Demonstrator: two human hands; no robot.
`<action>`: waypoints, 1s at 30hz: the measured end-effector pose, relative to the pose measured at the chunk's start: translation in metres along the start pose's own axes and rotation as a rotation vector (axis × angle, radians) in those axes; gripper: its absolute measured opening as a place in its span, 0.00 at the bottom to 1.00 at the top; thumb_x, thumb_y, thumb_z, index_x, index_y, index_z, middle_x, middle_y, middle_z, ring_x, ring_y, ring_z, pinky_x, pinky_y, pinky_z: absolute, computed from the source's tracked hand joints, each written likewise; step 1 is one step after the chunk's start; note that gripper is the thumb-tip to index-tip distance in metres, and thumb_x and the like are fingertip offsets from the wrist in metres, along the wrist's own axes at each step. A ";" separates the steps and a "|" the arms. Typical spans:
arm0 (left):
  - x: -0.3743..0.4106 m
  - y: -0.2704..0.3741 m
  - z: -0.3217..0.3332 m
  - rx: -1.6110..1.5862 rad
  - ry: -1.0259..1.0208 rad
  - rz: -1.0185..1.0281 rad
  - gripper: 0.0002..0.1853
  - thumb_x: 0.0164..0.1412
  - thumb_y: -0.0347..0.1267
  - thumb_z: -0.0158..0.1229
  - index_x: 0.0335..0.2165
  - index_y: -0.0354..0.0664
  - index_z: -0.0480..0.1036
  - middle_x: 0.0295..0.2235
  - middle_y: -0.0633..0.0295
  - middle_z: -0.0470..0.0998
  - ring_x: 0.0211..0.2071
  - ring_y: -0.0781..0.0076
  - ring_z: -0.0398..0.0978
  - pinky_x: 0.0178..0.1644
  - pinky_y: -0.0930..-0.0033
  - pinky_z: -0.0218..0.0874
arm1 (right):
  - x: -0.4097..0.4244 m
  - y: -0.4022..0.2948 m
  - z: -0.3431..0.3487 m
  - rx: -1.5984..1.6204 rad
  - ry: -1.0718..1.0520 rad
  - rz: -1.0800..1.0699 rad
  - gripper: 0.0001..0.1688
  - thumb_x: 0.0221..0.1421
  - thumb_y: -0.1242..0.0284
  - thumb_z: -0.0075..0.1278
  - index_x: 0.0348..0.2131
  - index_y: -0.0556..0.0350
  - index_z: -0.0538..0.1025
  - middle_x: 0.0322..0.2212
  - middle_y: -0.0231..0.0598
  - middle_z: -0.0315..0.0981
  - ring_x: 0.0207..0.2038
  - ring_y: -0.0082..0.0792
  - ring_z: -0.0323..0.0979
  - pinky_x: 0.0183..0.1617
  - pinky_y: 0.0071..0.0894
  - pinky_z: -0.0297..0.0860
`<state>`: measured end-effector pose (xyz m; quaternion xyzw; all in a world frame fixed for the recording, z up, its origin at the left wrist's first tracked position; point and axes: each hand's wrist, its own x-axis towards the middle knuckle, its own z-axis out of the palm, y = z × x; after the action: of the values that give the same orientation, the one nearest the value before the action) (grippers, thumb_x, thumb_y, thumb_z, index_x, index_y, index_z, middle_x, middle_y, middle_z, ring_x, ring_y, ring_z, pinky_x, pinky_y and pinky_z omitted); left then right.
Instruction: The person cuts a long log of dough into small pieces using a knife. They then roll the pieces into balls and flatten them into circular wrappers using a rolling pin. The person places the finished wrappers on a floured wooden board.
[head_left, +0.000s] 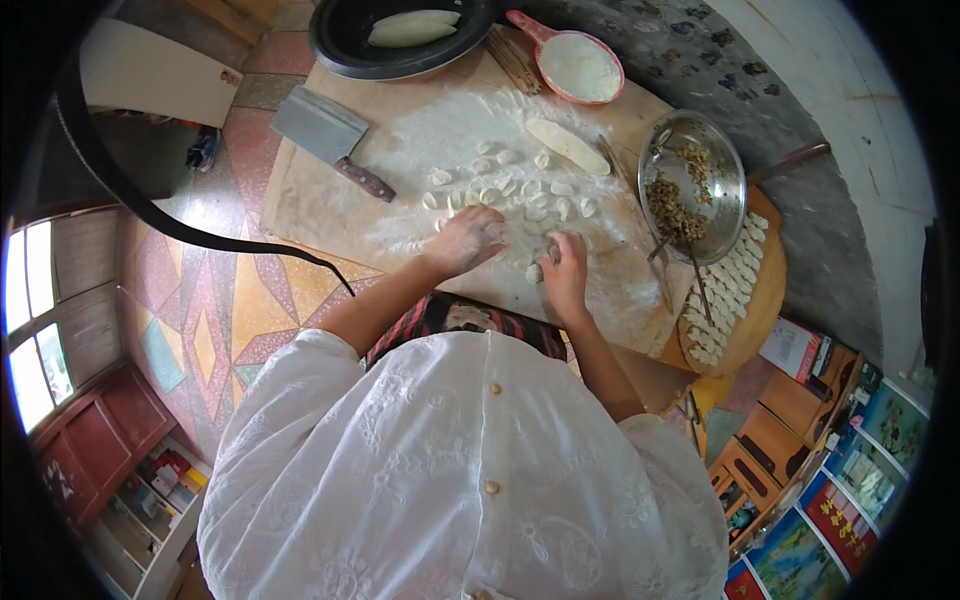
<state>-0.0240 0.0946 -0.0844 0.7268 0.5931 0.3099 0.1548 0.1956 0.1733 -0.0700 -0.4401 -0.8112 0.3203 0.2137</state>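
My left hand (469, 238), dusted with flour, hovers or rests over the near side of the floured board (337, 217), its fingers bent; whether it holds anything is hidden. To its right, my right hand (564, 262) has curled fingers beside a small dough piece (534, 273); its grip is unclear. Several small dough pieces (507, 157) lie scattered beyond both hands. A long dough roll (568, 146) lies farther back. At the right, a steel bowl (739, 161) contains chopped filling (667, 206) and utensils. Filled dumplings (731, 289) stand in rows on a round wooden board (769, 277).
A cleaver (322, 127) lies at the board's left, its handle toward the middle. At the back are a black basin (326, 56) holding pale green vegetable pieces, a bundle of thin sticks (512, 60), and a red ladle (532, 26) of flour. A thin rolling pin (616, 161) lies beside the bowl.
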 end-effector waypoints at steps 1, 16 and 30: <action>0.006 0.003 0.005 -0.004 -0.054 -0.069 0.17 0.50 0.35 0.63 0.39 0.42 0.72 0.43 0.58 0.72 0.45 0.53 0.70 0.48 0.57 0.64 | 0.001 0.001 0.001 -0.023 0.009 -0.052 0.22 0.42 0.82 0.55 0.41 0.59 0.71 0.39 0.47 0.68 0.46 0.50 0.66 0.50 0.42 0.63; 0.030 0.000 0.009 -0.056 0.081 -0.002 0.13 0.49 0.31 0.64 0.35 0.42 0.73 0.40 0.58 0.73 0.45 0.57 0.71 0.50 0.59 0.61 | 0.072 0.003 -0.020 0.176 0.222 0.070 0.21 0.50 0.88 0.47 0.45 0.61 0.70 0.40 0.47 0.70 0.45 0.43 0.71 0.47 0.36 0.69; -0.040 -0.027 -0.031 -0.021 0.514 -0.502 0.21 0.51 0.23 0.58 0.46 0.40 0.67 0.49 0.48 0.69 0.49 0.44 0.68 0.50 0.54 0.64 | 0.350 0.046 0.015 -0.362 0.007 -0.116 0.18 0.40 0.78 0.56 0.37 0.59 0.80 0.37 0.55 0.76 0.42 0.55 0.73 0.47 0.44 0.70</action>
<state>-0.0681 0.0586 -0.0873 0.4553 0.7694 0.4409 0.0796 0.0303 0.4852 -0.0899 -0.4250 -0.8788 0.1547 0.1522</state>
